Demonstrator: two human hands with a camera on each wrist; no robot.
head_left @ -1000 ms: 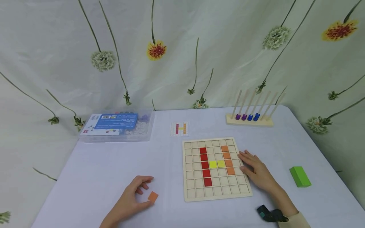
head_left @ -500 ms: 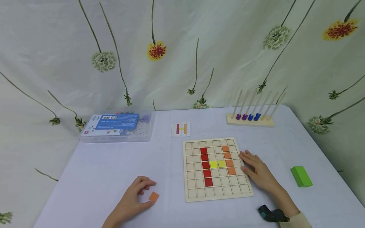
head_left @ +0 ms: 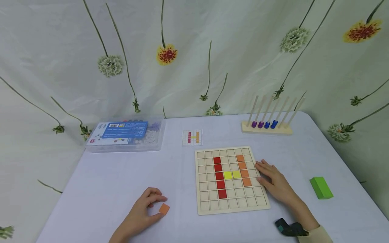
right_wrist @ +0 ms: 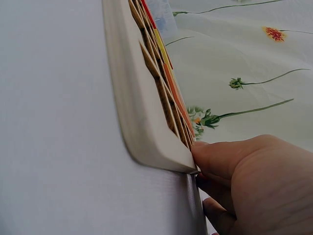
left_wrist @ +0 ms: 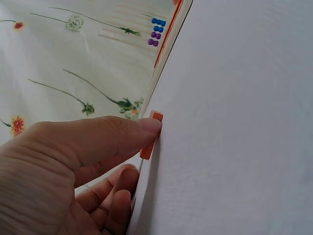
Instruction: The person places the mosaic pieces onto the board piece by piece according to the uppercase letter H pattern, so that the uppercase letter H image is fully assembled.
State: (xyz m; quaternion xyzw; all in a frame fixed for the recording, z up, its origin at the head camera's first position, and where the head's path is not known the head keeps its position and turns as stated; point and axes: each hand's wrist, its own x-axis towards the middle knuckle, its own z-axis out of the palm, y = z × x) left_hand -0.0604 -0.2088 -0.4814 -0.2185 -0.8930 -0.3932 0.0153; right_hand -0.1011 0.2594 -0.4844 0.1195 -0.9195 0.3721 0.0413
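Note:
A square orange tile [head_left: 164,209] lies on the white table, left of a wooden grid board [head_left: 204,205]. My left hand [head_left: 140,212] is at the tile, thumb against its near side and bent index finger by its far side. In the left wrist view the thumb tip covers part of the tile [left_wrist: 145,152]; whether the index finger touches it is hidden. My right hand [head_left: 275,182] rests its relaxed fingers and thumb along the board's right edge. On the board stand a column of red tiles [head_left: 219,176], two yellow tiles [head_left: 232,174] and several orange tiles [head_left: 244,173].
Behind the board lies a small pattern card [head_left: 192,137]. A clear plastic box [head_left: 121,132] is at the back left. The wooden peg stand [head_left: 266,128] with purple and blue beads is at the back right. A green block [head_left: 321,188] lies right of my right hand.
My left index finger has curled down toward the orange tile, narrowing the gap to the thumb. My right hand and the board keep their place.

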